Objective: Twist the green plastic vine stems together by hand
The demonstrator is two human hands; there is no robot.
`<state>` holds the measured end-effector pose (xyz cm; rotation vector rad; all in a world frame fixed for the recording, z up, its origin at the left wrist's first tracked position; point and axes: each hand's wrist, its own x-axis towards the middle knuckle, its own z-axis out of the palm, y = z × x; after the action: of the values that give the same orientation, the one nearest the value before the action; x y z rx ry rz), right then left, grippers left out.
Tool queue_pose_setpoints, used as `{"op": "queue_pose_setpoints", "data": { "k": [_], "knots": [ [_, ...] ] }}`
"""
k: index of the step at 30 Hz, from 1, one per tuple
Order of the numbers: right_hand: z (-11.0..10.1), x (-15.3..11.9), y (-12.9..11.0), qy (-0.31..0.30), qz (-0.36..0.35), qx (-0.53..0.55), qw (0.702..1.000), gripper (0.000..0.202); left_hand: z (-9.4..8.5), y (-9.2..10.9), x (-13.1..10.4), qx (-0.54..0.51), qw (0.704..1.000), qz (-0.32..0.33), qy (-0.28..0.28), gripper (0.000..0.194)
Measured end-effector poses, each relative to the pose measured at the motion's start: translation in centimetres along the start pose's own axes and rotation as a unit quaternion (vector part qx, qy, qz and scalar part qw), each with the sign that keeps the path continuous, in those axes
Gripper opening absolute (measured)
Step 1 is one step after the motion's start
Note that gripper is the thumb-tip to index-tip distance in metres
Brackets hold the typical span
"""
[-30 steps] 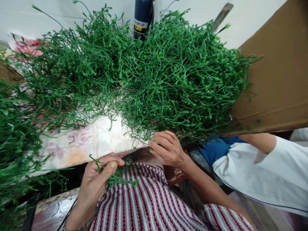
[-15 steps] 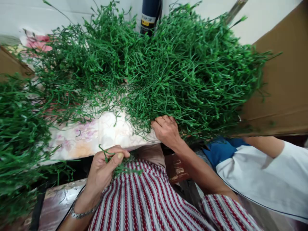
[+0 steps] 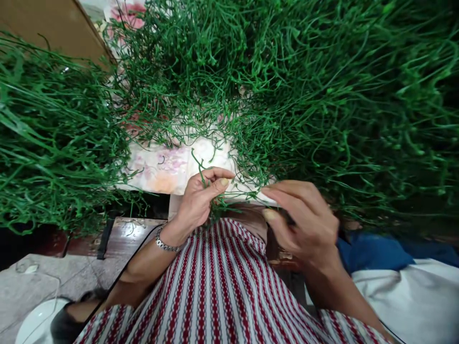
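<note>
Left hand (image 3: 199, 197): closed, thumb against index finger, gripping a small bunch of green budded stems (image 3: 218, 206). Bunch sits at the near edge of the floral table cover (image 3: 163, 181), center of view. One stem sticks up past the fingers toward the far side, others run right toward the other hand.

Right hand (image 3: 308, 222): open, motion-blurred, palm side toward the bunch. Thumb and index tips parted, just beside the right-hand stem ends. Can't tell if the index touches one.

Big stem pile (image 3: 304, 95) covers the far side and right of the table; second stem pile (image 3: 60, 138) at left, some stems hanging over the near edge. Loose stems scattered on the cover between them. Cardboard panel (image 3: 53, 28) at far left, behind the left pile.

Metal-link wristband (image 3: 167, 241) on left wrist. Striped garment (image 3: 218, 286) on the wearer, near center. Near right: white cloth (image 3: 412, 296) and blue cloth (image 3: 380, 251). Near left: tiled floor (image 3: 79, 274), thin pale cable (image 3: 57, 286), white round object (image 3: 38, 322), partly cut off by the frame.
</note>
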<state>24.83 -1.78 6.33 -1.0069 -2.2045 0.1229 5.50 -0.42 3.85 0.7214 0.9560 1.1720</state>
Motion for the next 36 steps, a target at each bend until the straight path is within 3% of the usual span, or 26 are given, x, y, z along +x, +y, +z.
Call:
{"op": "queue_pose_setpoints", "data": {
  "k": [3,5,8,12,18,23,27,32,36],
  "knots": [
    [2.1,1.4,-0.8,-0.088,-0.022,0.029,0.995,0.020,0.2,0.0,-0.1,-0.016,1.000,0.011,-0.021,0.032],
    [3.3,1.8,-1.0,-0.109,-0.001,0.067,0.992,0.015,0.1,-0.1,-0.3,-0.010,0.999,0.022,-0.034,0.036],
    [4.1,1.7,-1.1,-0.084,0.047,0.132,0.987,0.009,-0.7,-0.2,-0.9,0.036,0.995,0.085,-0.025,0.036],
    [4.2,1.1,-1.7,-0.059,0.118,0.178,0.975,0.006,-1.6,-0.7,-1.9,0.184,0.959,0.209,0.055,0.016],
    [5.5,0.5,-2.5,-0.045,0.207,0.266,0.940,0.006,-1.8,-1.5,-2.6,0.229,0.957,0.174,0.020,0.009],
    [5.1,0.9,-2.0,-0.059,0.151,0.258,0.952,0.008,-2.6,-1.2,-2.5,0.223,0.951,0.214,0.023,0.005],
    [4.6,1.8,-1.3,-0.081,0.075,0.270,0.956,0.022,-3.1,-0.4,-2.7,0.266,0.939,0.212,-0.049,0.003],
    [5.2,1.9,-1.0,-0.129,0.034,0.282,0.950,0.014,-3.2,0.1,-3.2,0.298,0.931,0.198,-0.075,0.016],
    [5.4,1.8,-0.9,-0.150,0.004,0.316,0.937,0.011,-3.8,0.7,-3.4,0.349,0.908,0.191,-0.133,0.018]
  ]
}}
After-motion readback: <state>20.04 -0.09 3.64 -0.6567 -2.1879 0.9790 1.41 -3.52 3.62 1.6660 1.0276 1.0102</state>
